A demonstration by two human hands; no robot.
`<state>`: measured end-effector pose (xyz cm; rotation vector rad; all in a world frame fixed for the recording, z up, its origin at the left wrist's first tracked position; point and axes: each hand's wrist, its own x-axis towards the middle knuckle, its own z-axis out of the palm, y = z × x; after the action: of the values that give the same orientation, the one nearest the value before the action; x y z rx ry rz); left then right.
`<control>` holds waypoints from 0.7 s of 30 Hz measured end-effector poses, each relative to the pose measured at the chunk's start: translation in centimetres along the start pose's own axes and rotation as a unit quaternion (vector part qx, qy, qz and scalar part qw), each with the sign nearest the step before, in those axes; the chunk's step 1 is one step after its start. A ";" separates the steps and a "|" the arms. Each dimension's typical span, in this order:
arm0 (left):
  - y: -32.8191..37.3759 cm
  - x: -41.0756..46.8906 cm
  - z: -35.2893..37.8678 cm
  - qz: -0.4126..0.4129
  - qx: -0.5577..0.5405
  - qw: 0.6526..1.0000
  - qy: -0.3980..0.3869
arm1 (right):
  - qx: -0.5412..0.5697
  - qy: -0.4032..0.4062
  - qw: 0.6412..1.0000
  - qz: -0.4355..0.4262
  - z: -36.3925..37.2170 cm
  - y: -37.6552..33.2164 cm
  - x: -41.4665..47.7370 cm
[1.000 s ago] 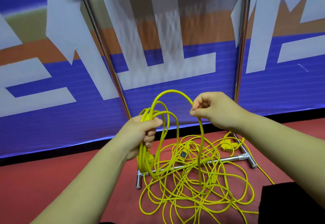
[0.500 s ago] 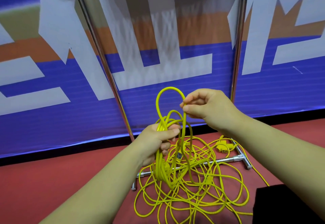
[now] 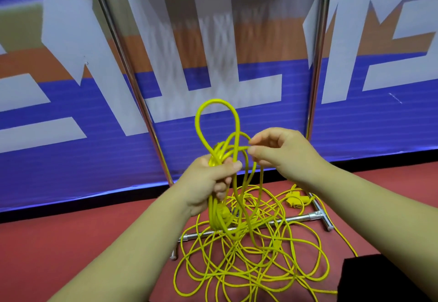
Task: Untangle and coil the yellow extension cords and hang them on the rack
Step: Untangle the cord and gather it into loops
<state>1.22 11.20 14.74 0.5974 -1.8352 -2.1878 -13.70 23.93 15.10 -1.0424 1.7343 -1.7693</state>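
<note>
My left hand [image 3: 211, 181] grips a bundle of yellow extension cord loops [image 3: 219, 211], and one tall loop [image 3: 201, 121] stands up above the fist. My right hand [image 3: 286, 152] is just right of it, thumb and forefinger pinching a strand [image 3: 245, 147] that runs across from the bundle. The remaining cord lies as a tangled pile [image 3: 239, 268] on the red floor below my hands. Yellow plugs [image 3: 295, 201] lie at the pile's right. The rack's metal uprights [image 3: 317, 65] rise behind, and its base bar [image 3: 296, 218] runs under the cords.
A blue, white and orange banner wall [image 3: 71, 159] stands right behind the rack. The second, leaning upright [image 3: 132, 76] is at the left. A black object [image 3: 384, 280] fills the lower right corner. Red floor [image 3: 59, 242] lies bare to the left of the pile.
My right hand carried a wide loop of cord leftward to my left hand. The loop has narrowed and stands taller, and the two hands are now close together.
</note>
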 end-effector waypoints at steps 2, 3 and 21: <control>1.2 -0.4 -0.4 0.026 -0.043 0.999 0.002 | -0.047 -0.070 0.996 0.023 -0.1 0.9 -0.1; 1.7 -0.6 -0.6 0.039 -0.059 0.998 0.000 | -0.081 -0.108 0.990 0.030 -0.1 1.5 -0.2; 3.7 -2.5 -4.5 0.070 -0.122 0.987 0.075 | -0.111 -0.175 0.978 0.028 3.7 3.0 -0.7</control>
<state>5.12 7.53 18.16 0.5474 -1.4595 -2.1658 -11.01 21.74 11.76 -1.2934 1.7397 -1.2839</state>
